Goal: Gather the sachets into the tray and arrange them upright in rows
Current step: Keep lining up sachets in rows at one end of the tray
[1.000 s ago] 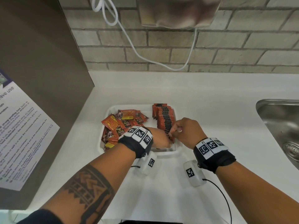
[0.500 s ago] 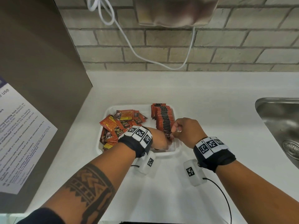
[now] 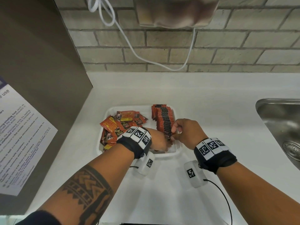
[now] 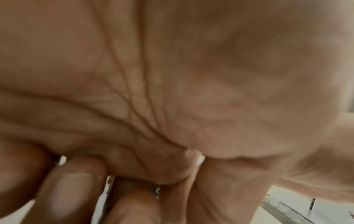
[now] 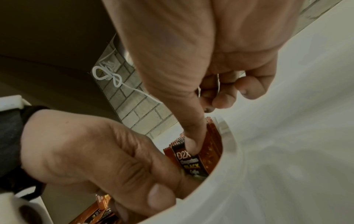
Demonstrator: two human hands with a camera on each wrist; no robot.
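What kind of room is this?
Probably a shared office kitchenette: a steel sink set into the white counter, a posted microwave-use notice, and a tray of coffee sachets.

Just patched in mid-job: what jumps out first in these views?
Both hands meet at the near end of an upright row of sachets along the right side of the white tray; the right hand pinches the front sachet while the left hand braces it. A loose sachet heap fills the tray's left.
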